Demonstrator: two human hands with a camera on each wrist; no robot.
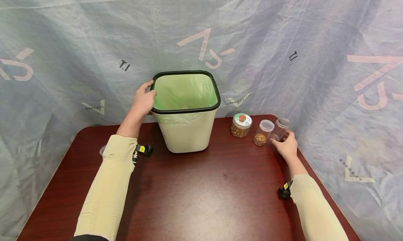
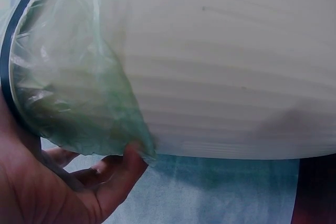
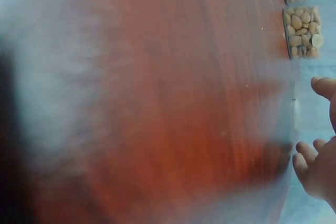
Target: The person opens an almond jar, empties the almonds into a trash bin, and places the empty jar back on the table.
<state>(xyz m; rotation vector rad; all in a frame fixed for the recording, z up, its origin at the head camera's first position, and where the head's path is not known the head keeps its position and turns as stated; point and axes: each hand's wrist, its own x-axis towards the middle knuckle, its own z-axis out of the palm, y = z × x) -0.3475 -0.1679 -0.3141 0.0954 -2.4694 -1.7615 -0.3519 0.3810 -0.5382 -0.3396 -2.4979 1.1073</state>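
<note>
At the back of the table stands a cream trash can point(image 1: 185, 132) with a black rim, lined with a pale green plastic bag point(image 1: 184, 90). My left hand point(image 1: 143, 101) grips its rim at the left side. In the left wrist view, fingers of that hand lie by the folded-over edge of the bag point(image 2: 79, 103). Far right, my right hand point(image 1: 287, 144) is round the lower part of a clear jar point(image 1: 279, 127), thumb on one side and fingers on the other. Left of that jar stands a jar of nuts point(image 1: 260, 137) with a translucent lid.
A wider jar point(image 1: 240, 127) with a printed green and white lid stands right of the can. Beside my left sleeve, a small clear round piece point(image 1: 102, 150) lies partly hidden. Grey cloth point(image 1: 252, 31) hangs along the back and sides of the dark red table point(image 1: 220, 195).
</note>
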